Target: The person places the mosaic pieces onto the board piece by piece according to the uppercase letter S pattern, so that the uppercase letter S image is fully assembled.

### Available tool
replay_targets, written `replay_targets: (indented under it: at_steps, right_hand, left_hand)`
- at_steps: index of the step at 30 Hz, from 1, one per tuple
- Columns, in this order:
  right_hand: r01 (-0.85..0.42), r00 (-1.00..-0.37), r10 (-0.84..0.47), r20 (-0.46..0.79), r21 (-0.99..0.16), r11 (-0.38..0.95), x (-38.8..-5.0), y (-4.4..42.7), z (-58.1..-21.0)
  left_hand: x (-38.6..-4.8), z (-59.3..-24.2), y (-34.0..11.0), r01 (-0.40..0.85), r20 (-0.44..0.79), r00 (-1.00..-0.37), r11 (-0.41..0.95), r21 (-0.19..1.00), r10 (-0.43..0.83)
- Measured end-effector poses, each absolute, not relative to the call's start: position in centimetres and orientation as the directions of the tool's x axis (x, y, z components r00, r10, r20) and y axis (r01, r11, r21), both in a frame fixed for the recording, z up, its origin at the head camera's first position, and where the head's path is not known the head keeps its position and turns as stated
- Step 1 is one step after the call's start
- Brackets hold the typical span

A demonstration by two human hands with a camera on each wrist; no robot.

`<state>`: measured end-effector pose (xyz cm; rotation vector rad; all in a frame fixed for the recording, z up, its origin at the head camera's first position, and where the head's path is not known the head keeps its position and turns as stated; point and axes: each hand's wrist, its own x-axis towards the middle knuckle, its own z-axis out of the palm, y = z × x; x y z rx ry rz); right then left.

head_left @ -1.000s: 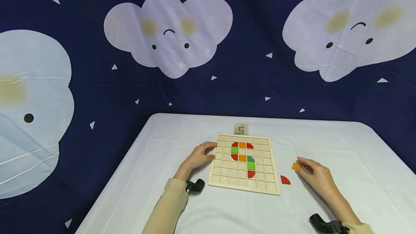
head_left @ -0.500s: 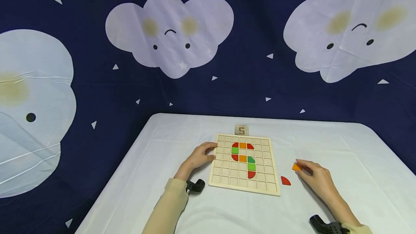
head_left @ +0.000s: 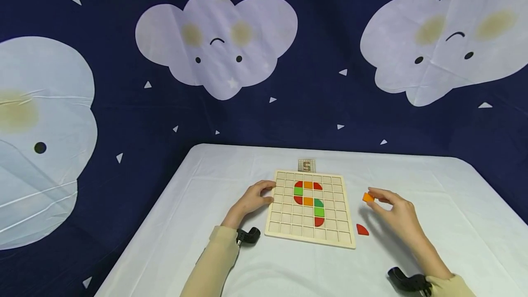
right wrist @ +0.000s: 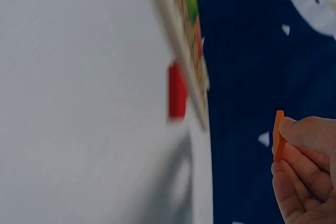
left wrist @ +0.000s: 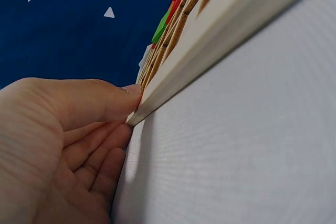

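A square wooden grid board [head_left: 288, 232] lies on the table with red, orange and green tiles set in an S-like curve. My left hand [head_left: 252, 197] grips the board's left edge, thumb and fingers against the rim in the left wrist view. My right hand [head_left: 398, 214] pinches an orange square tile [head_left: 368, 197] between thumb and fingertips, raised above the table to the right of the board. In the right wrist view the orange tile [right wrist: 278, 136] appears edge-on. A red quarter-round tile [head_left: 362, 229] lies loose beside the board's lower right edge.
A small card [head_left: 306, 165] with a gridded S pattern lies behind the board. White cloth covers the table [head_left: 231, 164]. At the back hangs a dark blue curtain [head_left: 321, 118] with clouds and triangles.
My right hand first stays low with the orange tile, then lifts it up and slightly left, away from the table. The left hand and the board stay in place.
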<state>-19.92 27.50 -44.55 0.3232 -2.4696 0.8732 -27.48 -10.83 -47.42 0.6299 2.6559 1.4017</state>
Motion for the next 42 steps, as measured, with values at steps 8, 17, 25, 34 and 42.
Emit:
replay_targets:
  at_steps: [8,17,25,34,42]
  right_hand:
    - [-0.442,-0.866,-0.147,0.478,-0.593,0.673,-20.4,22.6,-43.5]
    - [-0.508,-0.859,-0.275,0.431,-0.660,0.554,-20.6,18.0,-43.6]
    - [-0.527,-0.850,-0.329,0.412,-0.664,0.530,-20.1,16.2,-44.9]
    - [-0.557,-0.830,-0.374,0.413,-0.583,0.591,-19.9,15.7,-47.3]
    - [-0.599,-0.795,-0.374,0.478,-0.522,0.607,-20.0,15.6,-48.4]
  left_hand:
    - [-27.4,-47.3,-10.9,0.321,0.120,-0.915,0.516,0.795,0.384]
    - [-27.2,-47.0,-10.8,0.332,0.133,-0.911,0.503,0.798,0.390]
    - [-27.3,-47.2,-10.8,0.342,0.144,-0.907,0.496,0.798,0.395]
    - [-27.5,-47.4,-10.9,0.327,0.134,-0.912,0.491,0.807,0.387]
    - [-27.4,-47.2,-10.9,0.325,0.130,-0.911,0.488,0.810,0.391]
